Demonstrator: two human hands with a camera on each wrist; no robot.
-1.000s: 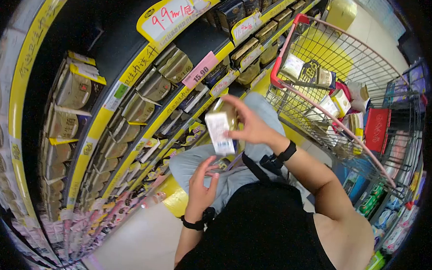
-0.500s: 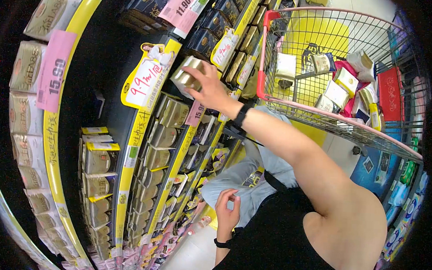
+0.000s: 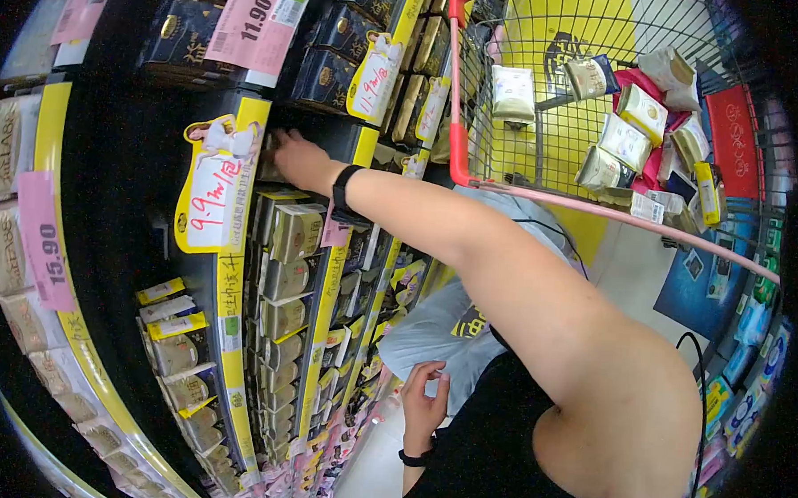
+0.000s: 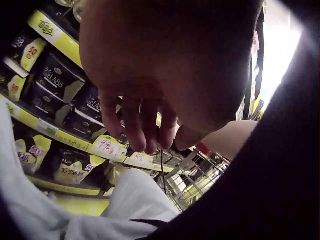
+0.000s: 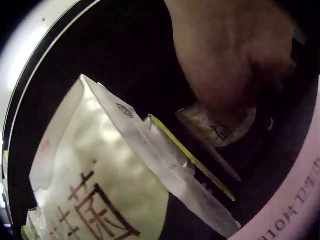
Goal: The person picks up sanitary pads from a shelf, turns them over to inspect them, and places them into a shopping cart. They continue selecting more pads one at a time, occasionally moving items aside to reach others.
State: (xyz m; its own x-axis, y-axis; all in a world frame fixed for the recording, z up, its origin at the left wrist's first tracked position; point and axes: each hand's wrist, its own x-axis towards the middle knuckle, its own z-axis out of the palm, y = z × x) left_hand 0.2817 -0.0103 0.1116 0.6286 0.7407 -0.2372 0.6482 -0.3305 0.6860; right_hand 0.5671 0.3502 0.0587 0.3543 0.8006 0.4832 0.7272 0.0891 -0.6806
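My right hand (image 3: 303, 163) reaches into the dark shelf gap behind the hand-lettered 9.9 sign. It grips a gold pack of sanitary pads (image 3: 268, 158), mostly hidden by the fingers and sign. Seen from the right wrist, that pack (image 5: 225, 127) shows its lower part beneath the hand, and a nearer gold-and-white pack (image 5: 105, 165) fills the lower left. The left hand (image 3: 424, 400) hangs near the knee, fingers loosely bent and holding nothing. In the left wrist view, the left hand's fingers (image 4: 132, 125) dangle in front of shelves of dark packs (image 4: 55, 80).
A wire shopping cart (image 3: 588, 197) with a pink rail stands at the right, several packs inside. Yellow-edged shelves (image 3: 235, 331) lined with gold packs run along the left. A pink 15.90 price card (image 3: 47, 242) and the handwritten 9.9 sign (image 3: 212, 196) jut from the shelf edges.
From in front of the body, my right hand has carried the gold pack leftward and up to the shelf, then into the gap. My left hand has lowered beside the knee. The view has shifted.
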